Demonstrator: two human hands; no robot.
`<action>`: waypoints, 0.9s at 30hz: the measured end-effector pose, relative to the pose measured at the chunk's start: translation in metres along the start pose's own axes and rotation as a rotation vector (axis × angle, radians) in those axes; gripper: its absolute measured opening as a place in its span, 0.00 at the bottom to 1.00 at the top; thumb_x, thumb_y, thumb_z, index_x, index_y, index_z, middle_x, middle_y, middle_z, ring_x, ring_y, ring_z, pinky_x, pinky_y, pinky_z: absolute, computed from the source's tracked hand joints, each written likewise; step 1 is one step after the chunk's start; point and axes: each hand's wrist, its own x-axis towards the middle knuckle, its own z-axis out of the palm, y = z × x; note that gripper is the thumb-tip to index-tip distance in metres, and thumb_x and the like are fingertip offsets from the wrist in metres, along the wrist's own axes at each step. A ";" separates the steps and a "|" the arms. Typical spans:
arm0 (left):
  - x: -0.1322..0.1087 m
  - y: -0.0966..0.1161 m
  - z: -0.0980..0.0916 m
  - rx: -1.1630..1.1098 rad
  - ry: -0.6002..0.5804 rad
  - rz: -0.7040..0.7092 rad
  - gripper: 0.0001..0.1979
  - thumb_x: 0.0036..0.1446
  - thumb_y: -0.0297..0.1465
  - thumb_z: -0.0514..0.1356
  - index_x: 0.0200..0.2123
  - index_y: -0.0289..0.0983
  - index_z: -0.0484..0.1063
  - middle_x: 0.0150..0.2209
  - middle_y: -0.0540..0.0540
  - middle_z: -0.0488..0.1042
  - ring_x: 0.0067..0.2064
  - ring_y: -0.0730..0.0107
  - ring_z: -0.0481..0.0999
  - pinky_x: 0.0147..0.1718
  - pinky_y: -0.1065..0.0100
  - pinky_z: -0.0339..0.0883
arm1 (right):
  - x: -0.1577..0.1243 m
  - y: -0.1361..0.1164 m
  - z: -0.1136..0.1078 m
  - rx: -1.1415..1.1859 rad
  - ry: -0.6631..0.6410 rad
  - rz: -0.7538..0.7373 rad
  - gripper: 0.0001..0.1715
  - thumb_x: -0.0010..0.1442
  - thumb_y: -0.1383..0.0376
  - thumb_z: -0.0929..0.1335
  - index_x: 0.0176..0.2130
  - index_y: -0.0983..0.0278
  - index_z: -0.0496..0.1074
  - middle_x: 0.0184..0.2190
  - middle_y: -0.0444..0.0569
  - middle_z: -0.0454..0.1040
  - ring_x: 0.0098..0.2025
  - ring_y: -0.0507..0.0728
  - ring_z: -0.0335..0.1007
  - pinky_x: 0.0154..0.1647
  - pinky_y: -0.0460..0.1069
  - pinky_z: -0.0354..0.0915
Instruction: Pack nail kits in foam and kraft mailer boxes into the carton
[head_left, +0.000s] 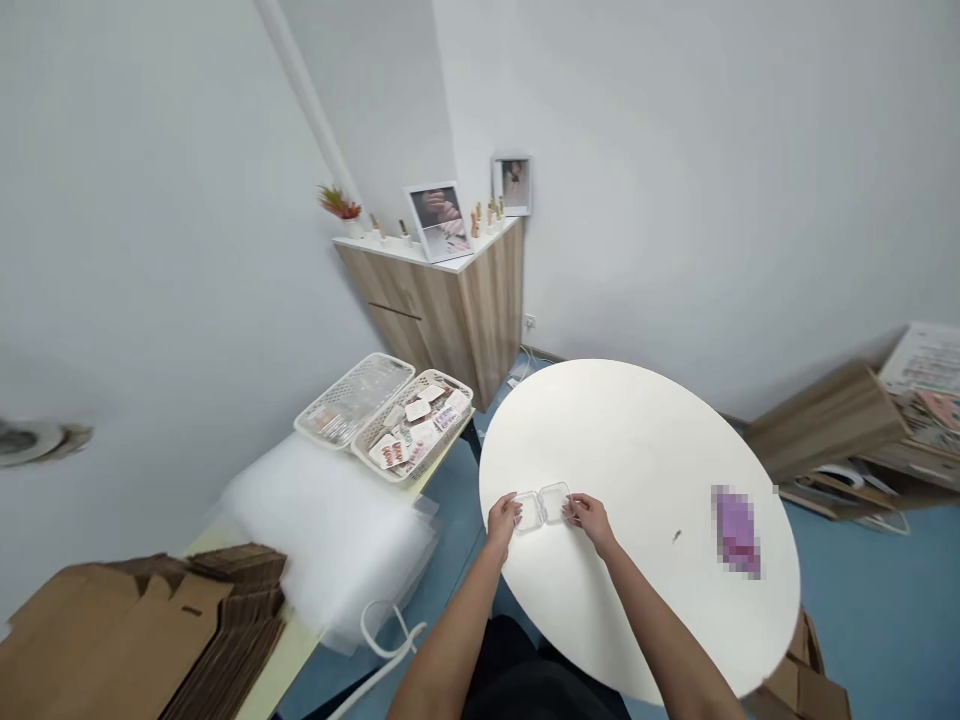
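Observation:
A small clear plastic box lies opened flat, its two square halves side by side, at the left part of the round white table. My left hand grips the outer edge of the left half between thumb and fingers. On the other side, my right hand pinches the outer edge of the right half. Both halves look see-through, and I make out nothing inside them. A small dark bit lies on the tabletop to the right of my right hand.
A blurred-out purple item lies at the table's right. Leftward, a side table carries white baskets of small packets, clear plastic sheets and flattened cardboard boxes. A wooden cabinet stands behind; a wooden shelf is at right.

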 end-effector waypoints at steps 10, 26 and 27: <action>-0.002 0.001 -0.038 -0.124 0.233 0.074 0.14 0.40 0.32 0.72 0.33 0.35 0.78 0.30 0.44 0.77 0.34 0.63 0.78 0.41 0.59 0.71 | 0.034 -0.004 0.046 -0.300 -0.130 -0.150 0.19 0.43 0.50 0.69 0.29 0.61 0.77 0.25 0.49 0.77 0.29 0.60 0.75 0.33 0.56 0.74; 0.009 0.049 -0.092 -0.030 -0.011 0.061 0.10 0.42 0.35 0.72 0.29 0.36 0.80 0.27 0.44 0.79 0.29 0.63 0.78 0.39 0.59 0.72 | 0.053 -0.046 0.118 -0.362 -0.405 -0.262 0.25 0.47 0.45 0.71 0.32 0.64 0.78 0.24 0.49 0.76 0.29 0.58 0.73 0.33 0.54 0.72; 0.010 0.058 -0.099 -0.032 -0.044 0.074 0.11 0.44 0.36 0.71 0.30 0.35 0.81 0.27 0.43 0.79 0.29 0.62 0.78 0.40 0.59 0.71 | 0.054 -0.057 0.129 -0.357 -0.426 -0.287 0.27 0.47 0.44 0.71 0.33 0.64 0.78 0.25 0.49 0.76 0.29 0.58 0.73 0.33 0.54 0.72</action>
